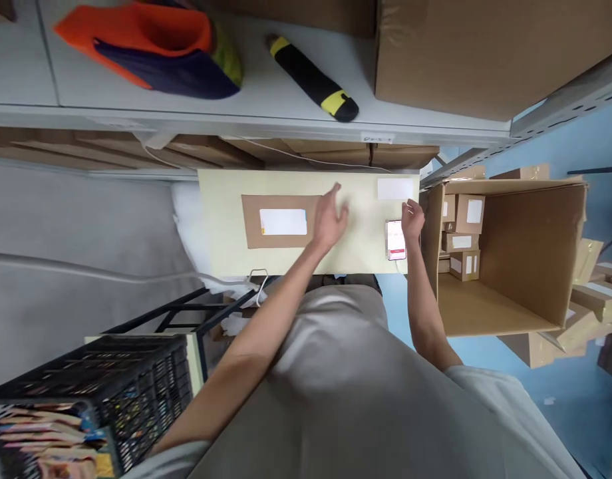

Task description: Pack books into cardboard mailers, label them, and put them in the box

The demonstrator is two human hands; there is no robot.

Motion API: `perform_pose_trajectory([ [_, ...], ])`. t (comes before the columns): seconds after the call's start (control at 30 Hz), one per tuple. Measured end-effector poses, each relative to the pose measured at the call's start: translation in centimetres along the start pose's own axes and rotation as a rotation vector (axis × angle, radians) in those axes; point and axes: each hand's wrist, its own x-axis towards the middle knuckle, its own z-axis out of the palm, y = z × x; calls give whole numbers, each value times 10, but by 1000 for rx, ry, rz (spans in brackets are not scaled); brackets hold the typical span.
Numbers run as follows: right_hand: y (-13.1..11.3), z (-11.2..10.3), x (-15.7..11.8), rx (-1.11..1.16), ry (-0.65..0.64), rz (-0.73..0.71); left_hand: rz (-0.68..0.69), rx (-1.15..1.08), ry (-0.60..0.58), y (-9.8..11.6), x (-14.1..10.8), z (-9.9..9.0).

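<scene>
My left hand (330, 221) is over the cream tabletop (358, 256), fingers apart and nothing between them, by the right end of a flat brown cardboard parcel (253, 223). A blank-looking white label (283, 222) lies on that parcel. At the table's right end my right hand (413, 219) has its fingers curled together; whether anything small is in them is hidden. Just left of it lies a phone (396, 239) with its screen lit and a white cable attached. A white paper slip (393, 188) is just above the right fingertips.
A large open carton (525, 259) with several small labelled boxes stands at the right. Above the table, a shelf (186, 113) carries a black-and-yellow cutter (313, 76), an orange-and-navy item (156, 50) and a big carton (485, 53). A black crate (141, 392) stands lower left.
</scene>
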Motion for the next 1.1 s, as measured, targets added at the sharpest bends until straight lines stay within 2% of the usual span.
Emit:
perform_pose_trajectory([
  [0.03, 4, -3, 14, -14, 18, 32, -58, -22, -55, 9, 8, 27],
  [0.13, 13, -1, 44, -55, 25, 117, -403, -44, -161, 20, 36, 93],
  [0.2, 17, 4, 55, -67, 4, 129, -482, -24, -187, 20, 51, 120],
  [0.27, 19, 10, 58, -65, -8, 115, -483, 9, -195, 18, 60, 135],
  [0.43, 20, 16, 51, -55, -6, 108, -459, 74, -191, 18, 59, 144],
  [0.6, 15, 18, 42, -4, 27, 132, -531, 15, -121, 23, 53, 145],
  [0.8, 4, 16, 43, -19, 98, 167, -621, -51, -6, 20, 60, 143],
  [0.97, -3, 13, 44, -54, 94, 136, -709, -120, -36, 11, 66, 147],
  [1.1, -9, 9, 43, -90, 74, 110, -667, -116, -55, 5, 65, 147],
])
